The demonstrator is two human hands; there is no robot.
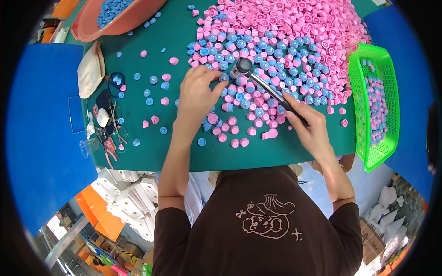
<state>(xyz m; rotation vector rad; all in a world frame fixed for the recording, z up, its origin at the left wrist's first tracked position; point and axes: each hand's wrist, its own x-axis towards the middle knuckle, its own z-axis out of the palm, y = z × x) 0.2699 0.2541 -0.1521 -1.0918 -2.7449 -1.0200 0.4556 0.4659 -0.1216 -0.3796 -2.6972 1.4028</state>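
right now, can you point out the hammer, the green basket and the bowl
Hammer [268, 88]: head view, on the upper part of its handle.
Green basket [361, 106]: head view, on its left side wall.
Bowl [131, 19]: head view, on its salmon-coloured wall.

It was a workshop: many small pink parts [299, 23] were heaped on a green worktable [142, 155] toward one o'clock; white bags [392, 226] and a cardboard box [372, 239] lay toward four.

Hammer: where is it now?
In the head view, just right of centre, the hammer is in the right hand, its head near the left hand, over pink and blue pieces.
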